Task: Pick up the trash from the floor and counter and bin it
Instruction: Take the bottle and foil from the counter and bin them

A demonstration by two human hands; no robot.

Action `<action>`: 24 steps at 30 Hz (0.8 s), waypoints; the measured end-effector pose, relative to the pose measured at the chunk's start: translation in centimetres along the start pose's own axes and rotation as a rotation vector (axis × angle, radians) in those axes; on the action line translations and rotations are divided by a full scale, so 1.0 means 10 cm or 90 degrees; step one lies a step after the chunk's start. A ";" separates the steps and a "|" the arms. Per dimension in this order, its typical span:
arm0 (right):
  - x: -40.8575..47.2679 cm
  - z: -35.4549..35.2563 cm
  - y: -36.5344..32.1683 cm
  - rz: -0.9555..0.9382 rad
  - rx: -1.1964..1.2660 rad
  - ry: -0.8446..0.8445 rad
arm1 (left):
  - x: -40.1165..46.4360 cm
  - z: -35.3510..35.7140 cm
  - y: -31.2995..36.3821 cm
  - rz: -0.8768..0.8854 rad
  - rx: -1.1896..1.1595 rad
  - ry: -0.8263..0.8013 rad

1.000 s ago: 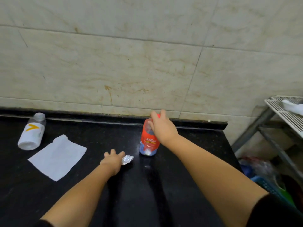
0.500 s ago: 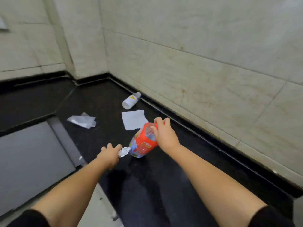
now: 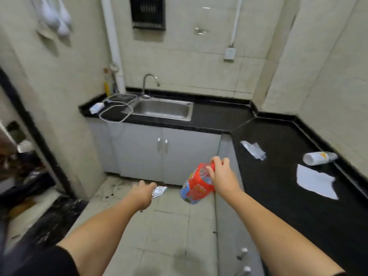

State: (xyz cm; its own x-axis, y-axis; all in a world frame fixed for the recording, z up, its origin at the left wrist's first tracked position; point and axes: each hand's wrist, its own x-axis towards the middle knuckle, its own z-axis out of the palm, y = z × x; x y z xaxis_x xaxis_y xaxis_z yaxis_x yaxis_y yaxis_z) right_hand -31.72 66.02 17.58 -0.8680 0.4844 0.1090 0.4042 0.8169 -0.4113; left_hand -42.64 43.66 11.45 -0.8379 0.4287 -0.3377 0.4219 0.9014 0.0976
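My right hand (image 3: 220, 175) grips a red-labelled plastic bottle (image 3: 197, 184) by its neck; the bottle hangs tilted over the floor beside the counter's edge. A crumpled ball of silver foil (image 3: 159, 191) is pinched in my left hand (image 3: 142, 194), held out over the tiled floor. On the black counter (image 3: 278, 196) to the right lie a white bottle on its side (image 3: 318, 157), a white paper sheet (image 3: 315, 181) and a crumpled clear wrapper (image 3: 253, 150).
A steel sink (image 3: 163, 110) with a tap sits in the far counter, with a white cable loop (image 3: 116, 111) and a small packet (image 3: 96, 107) to its left. Grey cabinet doors (image 3: 162, 154) stand below. Dark clutter and bags (image 3: 25, 176) fill the left side of the floor.
The view has swung left from the counter wall to the whole kitchen. Both hands have lifted off the counter, carrying the red bottle and the foil out over the floor.
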 end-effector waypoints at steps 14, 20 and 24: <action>-1.30 2.57 -3.75 -0.345 -0.011 -0.308 | -2.11 0.98 -4.07 -0.379 -0.176 -0.057; -1.66 3.52 -4.54 -0.489 -0.054 -0.421 | -2.56 1.71 -4.80 -0.521 -0.296 -0.111; -1.79 4.17 -4.73 -0.535 -0.106 -0.496 | -2.59 2.21 -4.98 -0.595 -0.385 -0.151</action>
State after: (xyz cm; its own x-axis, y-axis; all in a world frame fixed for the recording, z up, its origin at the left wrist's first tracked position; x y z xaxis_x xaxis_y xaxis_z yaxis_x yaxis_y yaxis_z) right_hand -47.31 5.59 -2.68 -0.7997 -0.5083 -0.3196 -0.4025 0.8488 -0.3429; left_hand -34.30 -13.68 -5.33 -0.6228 -0.3909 -0.6777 -0.6238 0.7709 0.1285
